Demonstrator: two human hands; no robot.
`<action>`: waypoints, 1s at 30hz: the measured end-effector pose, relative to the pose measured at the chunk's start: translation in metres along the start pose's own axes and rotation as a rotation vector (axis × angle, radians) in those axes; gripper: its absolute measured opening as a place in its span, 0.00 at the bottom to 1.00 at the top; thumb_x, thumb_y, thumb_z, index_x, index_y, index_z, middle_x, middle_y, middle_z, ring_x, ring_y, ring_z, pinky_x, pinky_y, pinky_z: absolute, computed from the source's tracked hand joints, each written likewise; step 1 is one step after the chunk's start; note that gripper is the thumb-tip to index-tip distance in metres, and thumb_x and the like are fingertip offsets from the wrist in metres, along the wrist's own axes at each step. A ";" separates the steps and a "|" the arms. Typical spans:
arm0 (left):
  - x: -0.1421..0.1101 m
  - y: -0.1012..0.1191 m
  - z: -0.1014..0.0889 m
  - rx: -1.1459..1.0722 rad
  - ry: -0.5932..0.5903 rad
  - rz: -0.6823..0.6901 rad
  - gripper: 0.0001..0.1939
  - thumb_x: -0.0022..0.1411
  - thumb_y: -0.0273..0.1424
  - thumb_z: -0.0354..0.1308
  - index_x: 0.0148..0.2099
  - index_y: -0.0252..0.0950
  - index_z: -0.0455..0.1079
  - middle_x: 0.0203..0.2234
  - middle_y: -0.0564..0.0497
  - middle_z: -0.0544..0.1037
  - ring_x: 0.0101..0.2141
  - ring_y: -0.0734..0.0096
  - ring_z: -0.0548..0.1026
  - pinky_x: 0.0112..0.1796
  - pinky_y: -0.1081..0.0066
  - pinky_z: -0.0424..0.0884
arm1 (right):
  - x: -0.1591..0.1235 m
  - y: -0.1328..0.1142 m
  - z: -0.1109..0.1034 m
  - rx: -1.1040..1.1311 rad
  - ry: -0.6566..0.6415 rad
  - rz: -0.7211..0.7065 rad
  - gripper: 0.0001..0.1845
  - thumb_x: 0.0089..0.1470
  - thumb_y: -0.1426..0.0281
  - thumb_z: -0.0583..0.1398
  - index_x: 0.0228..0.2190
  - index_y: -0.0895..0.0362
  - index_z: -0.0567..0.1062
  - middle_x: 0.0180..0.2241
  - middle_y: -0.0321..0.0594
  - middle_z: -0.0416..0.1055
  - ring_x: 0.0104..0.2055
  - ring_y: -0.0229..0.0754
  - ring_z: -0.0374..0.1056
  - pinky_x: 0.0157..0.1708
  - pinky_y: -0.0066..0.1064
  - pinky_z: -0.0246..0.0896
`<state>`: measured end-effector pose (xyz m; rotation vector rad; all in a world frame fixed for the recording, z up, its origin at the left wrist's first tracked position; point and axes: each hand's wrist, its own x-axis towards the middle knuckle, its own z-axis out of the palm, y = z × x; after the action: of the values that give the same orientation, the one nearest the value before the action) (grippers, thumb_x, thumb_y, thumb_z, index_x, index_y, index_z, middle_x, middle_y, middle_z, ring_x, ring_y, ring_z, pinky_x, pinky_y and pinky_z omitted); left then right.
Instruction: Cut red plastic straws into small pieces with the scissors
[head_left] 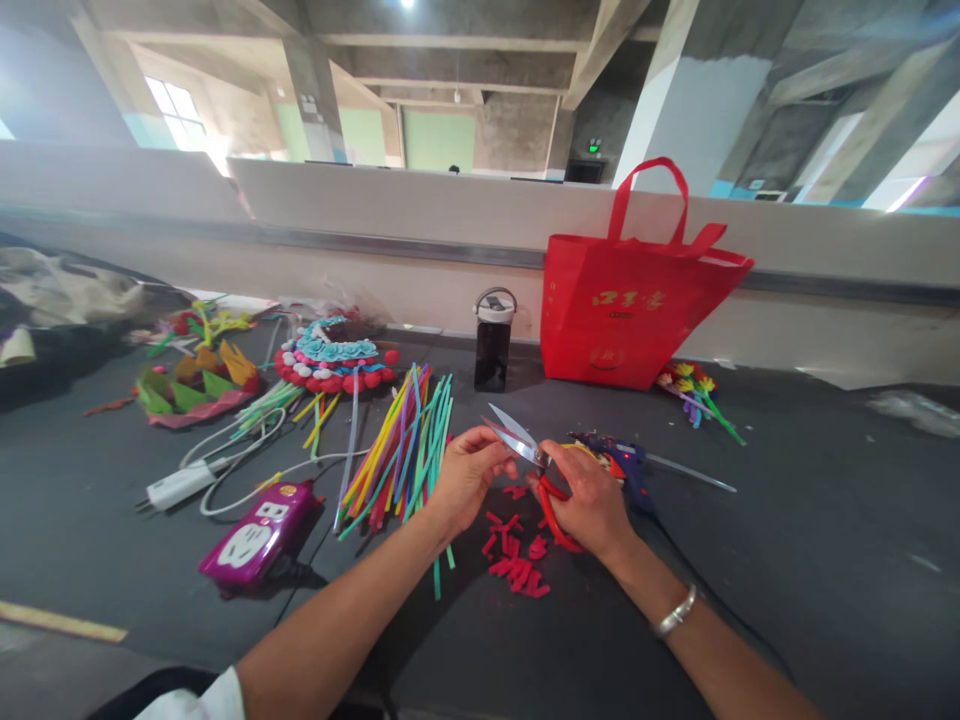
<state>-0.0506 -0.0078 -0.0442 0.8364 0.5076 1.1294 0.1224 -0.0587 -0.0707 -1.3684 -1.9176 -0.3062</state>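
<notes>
In the middle of the table, my right hand (592, 502) grips a pair of scissors (517, 440) by its red handles, with the blades spread apart and pointing up to the left. My left hand (474, 472) is closed in a pinch beside the blades. Whatever it holds there, if anything, is too small to make out. Below both hands lies a loose pile of short red cut pieces (517, 565). Just left of my left hand is a bundle of coloured pipe cleaners (397, 445). A blue glue gun (634, 470) with a clear glue stick (694, 473) rests beyond my right hand.
A black bottle (493, 345) and a red bag (607, 310) stand along the low partition. To the left are a purple power strip (262, 535), a white charger (180, 485) with its cable, a felt crown (199, 385) and a pompom ornament (334, 360). Pipe-cleaner flowers (694, 390) lie right.
</notes>
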 end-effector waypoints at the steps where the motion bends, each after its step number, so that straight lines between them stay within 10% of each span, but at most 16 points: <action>1: 0.000 0.000 0.000 -0.001 0.002 -0.002 0.11 0.44 0.28 0.69 0.27 0.32 0.68 0.23 0.53 0.76 0.20 0.76 0.73 0.25 0.74 0.69 | 0.000 0.000 0.000 -0.007 0.007 -0.006 0.20 0.54 0.67 0.60 0.49 0.55 0.69 0.39 0.44 0.75 0.40 0.47 0.71 0.42 0.39 0.66; 15: 0.000 0.001 -0.001 -0.020 -0.067 -0.075 0.07 0.49 0.26 0.64 0.32 0.33 0.71 0.28 0.50 0.77 0.25 0.74 0.74 0.29 0.72 0.70 | 0.002 0.004 -0.005 0.141 0.079 0.264 0.20 0.52 0.63 0.62 0.46 0.54 0.69 0.32 0.38 0.74 0.31 0.42 0.70 0.35 0.34 0.65; 30: -0.005 -0.012 -0.004 0.220 -0.236 -0.321 0.07 0.47 0.26 0.63 0.32 0.30 0.72 0.22 0.50 0.74 0.18 0.78 0.68 0.22 0.75 0.66 | 0.002 -0.012 -0.006 0.613 0.007 0.317 0.22 0.50 0.73 0.61 0.48 0.51 0.67 0.44 0.41 0.74 0.41 0.41 0.73 0.39 0.31 0.69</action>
<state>-0.0484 -0.0130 -0.0562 1.0232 0.5521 0.6781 0.1145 -0.0654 -0.0624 -1.2072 -1.5645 0.4022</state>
